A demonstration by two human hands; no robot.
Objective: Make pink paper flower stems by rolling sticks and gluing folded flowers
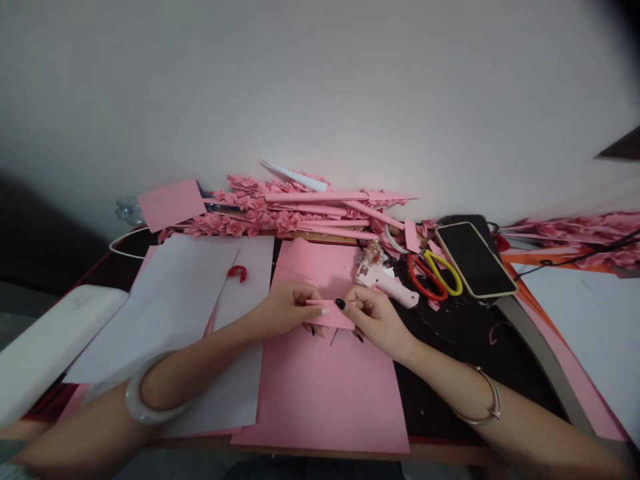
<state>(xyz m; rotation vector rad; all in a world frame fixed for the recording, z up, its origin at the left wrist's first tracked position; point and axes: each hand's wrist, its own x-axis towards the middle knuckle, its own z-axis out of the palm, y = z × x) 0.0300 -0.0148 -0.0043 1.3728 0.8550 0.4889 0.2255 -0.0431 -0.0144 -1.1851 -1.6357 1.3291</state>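
Between my two hands is a small strip of pink paper [333, 317], its upper edge folded or rolled over. My left hand [295, 310] pinches its left end, the thumb lying on the front. At the right end my right hand [375, 317] grips it the same way, thumb on top and fingers behind. Below them a large pink sheet [330, 393] lies flat on the dark table. Just beyond my right hand rests a pale pink glue gun [387, 283]. Scissors with red and yellow handles [435, 275] lie to its right.
Pink paper flowers on rolled stems [285, 217] are heaped along the wall. White sheets [175, 280] lie at left, beside a white box-like object [60, 347]. A phone [477, 260] sits right of the scissors. More paper [590, 333] and flowers are at far right.
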